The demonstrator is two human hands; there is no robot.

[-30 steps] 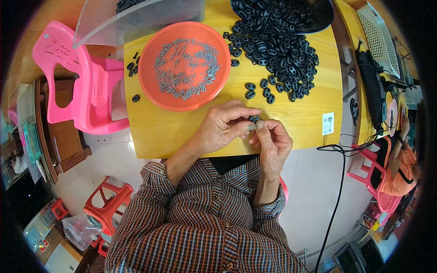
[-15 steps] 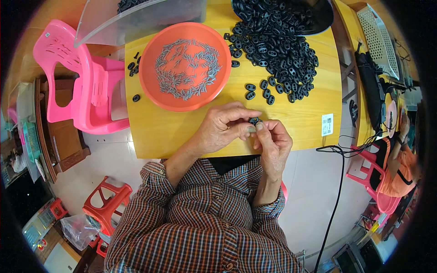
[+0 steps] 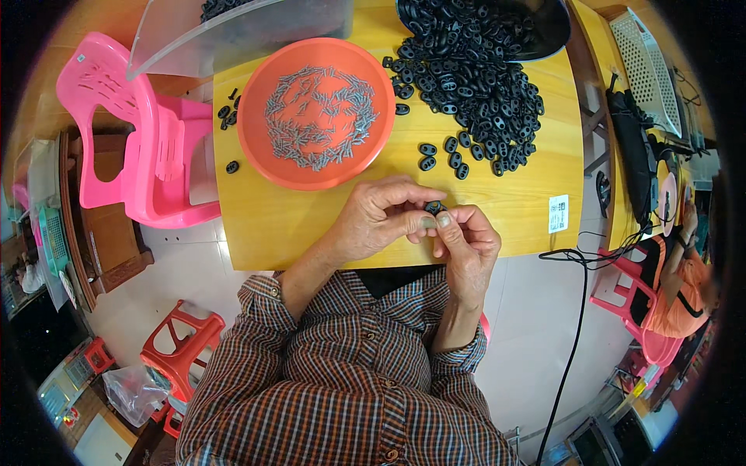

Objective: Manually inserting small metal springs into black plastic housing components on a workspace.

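Observation:
Between my two hands, over the near edge of the yellow table (image 3: 311, 225), is a small black oval plastic piece with two holes (image 3: 434, 207). My left hand (image 3: 383, 215) pinches it from the left with thumb and fingers. From the right, my right hand (image 3: 466, 242) grips the same piece, its thumb pressed near the left thumb. Fingertips cover much of it, so I cannot tell whether a screw is in it. Beyond my left hand stands an orange-red bowl (image 3: 256, 147) of small grey screws (image 3: 315, 116). Several loose black pieces (image 3: 454, 159) lie beyond my hands.
A large heap of black pieces (image 3: 497, 109) spills from a dark container (image 3: 556, 31) at the far right. A translucent bin (image 3: 280, 35) stands far left. A white label (image 3: 559, 213) sits near the right edge. A pink chair (image 3: 148, 155) is left; a person in orange (image 3: 684, 295) sits right.
Both hands stay in nearly the same place. The fingers shift slightly around the black piece, and a little more of it shows between them.

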